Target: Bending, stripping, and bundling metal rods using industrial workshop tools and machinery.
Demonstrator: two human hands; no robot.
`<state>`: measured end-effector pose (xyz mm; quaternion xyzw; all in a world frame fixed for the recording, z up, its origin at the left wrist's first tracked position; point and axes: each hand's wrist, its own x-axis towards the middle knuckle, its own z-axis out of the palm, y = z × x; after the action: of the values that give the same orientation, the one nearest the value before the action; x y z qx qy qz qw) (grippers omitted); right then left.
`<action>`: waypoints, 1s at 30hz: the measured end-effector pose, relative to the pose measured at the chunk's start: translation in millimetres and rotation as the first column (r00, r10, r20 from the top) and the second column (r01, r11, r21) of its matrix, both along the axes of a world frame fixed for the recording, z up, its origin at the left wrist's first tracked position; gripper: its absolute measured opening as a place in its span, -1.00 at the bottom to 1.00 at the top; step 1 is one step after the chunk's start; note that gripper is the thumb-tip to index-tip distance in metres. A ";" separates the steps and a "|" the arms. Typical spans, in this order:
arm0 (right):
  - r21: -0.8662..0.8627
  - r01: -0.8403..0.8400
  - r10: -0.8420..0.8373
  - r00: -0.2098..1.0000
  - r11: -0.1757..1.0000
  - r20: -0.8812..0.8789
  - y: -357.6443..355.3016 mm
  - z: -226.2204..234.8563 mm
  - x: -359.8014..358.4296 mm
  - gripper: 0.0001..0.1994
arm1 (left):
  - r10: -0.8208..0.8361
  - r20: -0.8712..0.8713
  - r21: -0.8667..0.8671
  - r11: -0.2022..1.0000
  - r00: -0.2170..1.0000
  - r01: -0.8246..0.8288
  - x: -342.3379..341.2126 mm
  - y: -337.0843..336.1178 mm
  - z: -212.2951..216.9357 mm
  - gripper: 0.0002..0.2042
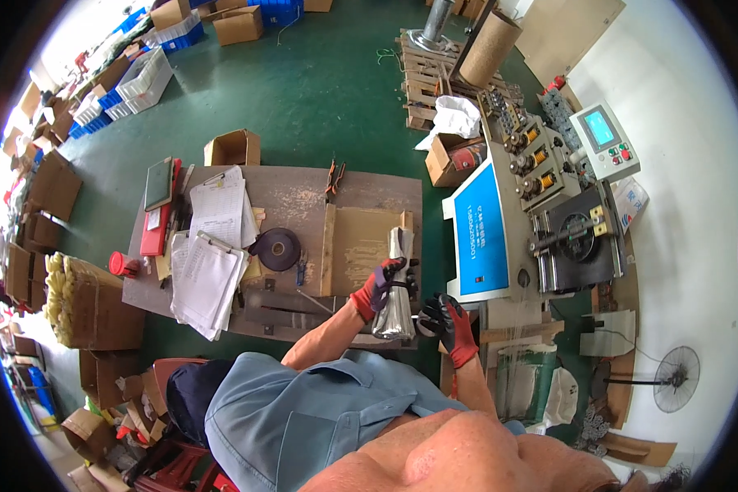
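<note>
My left hand (379, 289), in a red and dark glove, is closed around a bundle of thin silvery metal strips (395, 318) near the table's right edge. The bundle lies lengthwise away from me, its near end fanned a little. Just right of that end is my right hand (451, 321), in a black and red glove, with the fingers curled. Something small and pale shows at its fingertips, too small to name. Under the far part of the bundle is a wooden tray (328, 250) with a brown base.
On the table (291, 184) lie pliers (334, 176), a dark tape roll (279, 248), papers (209, 283) and a red jar (123, 264). A machine with a blue panel (480, 234) and control box (605, 139) stands right. Beyond are a cardboard box (234, 148) and a fan (676, 380).
</note>
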<state>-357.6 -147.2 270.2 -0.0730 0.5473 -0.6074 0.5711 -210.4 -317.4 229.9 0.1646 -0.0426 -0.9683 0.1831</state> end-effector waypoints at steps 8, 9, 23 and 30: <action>-0.116 0.151 -0.149 0.988 0.982 0.031 34.6 17.6 65.5 -0.55 | -0.236 -0.121 -0.239 0.949 0.964 0.203 11.0 23.9 -0.8 -0.64; -0.143 0.140 -0.142 0.990 0.980 -0.006 40.7 12.3 64.0 -0.53 | -0.266 -0.017 -0.328 0.912 0.964 0.246 4.4 26.3 1.5 -0.66; -0.068 0.158 -0.168 0.799 0.985 -0.577 170.4 35.8 91.6 -0.17 | -0.464 0.008 -0.510 0.760 0.886 0.402 -57.7 162.0 35.7 -0.52; 0.072 0.378 -0.249 0.729 0.923 -0.638 270.1 -2.4 92.9 -0.15 | -0.562 0.251 -0.577 0.567 0.788 0.588 -84.3 262.9 2.7 -0.50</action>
<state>-264.7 123.0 267.7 -0.1166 0.7651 -0.5804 0.2534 -294.7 -54.5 232.6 0.0894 -0.4174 -0.8989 -0.0986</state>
